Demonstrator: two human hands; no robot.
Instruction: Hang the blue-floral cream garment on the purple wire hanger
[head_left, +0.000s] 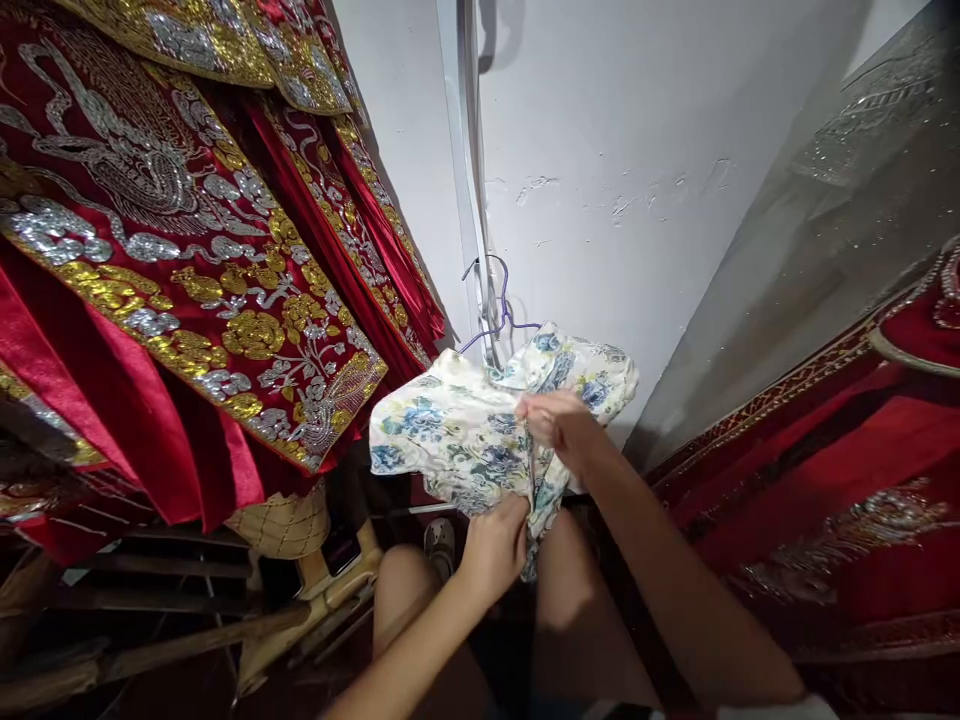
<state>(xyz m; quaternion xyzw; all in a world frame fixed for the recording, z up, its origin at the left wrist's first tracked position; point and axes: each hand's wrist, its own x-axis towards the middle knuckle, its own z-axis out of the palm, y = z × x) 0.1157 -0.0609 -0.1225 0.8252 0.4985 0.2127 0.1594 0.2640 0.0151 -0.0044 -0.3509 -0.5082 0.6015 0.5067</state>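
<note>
A white blouse with blue and yellow flowers (465, 440) hangs on a purple wire hanger (504, 318) in front of me. Its front edges run down the right of the middle. My left hand (495, 540) is closed on the lower part of the blouse front, near that edge. Higher up, at the chest, my right hand (559, 425) pinches the front edge and is slightly blurred. Whether a button or zip lies under its fingers I cannot tell.
A grey metal pole (463, 150) stands against the white wall (615, 190). Red garments with gold and silver embroidery (255, 330) hang at left, and more red cloth (840, 510) is at right. A bamboo chair (285, 620) and woven basket (285, 525) stand lower left.
</note>
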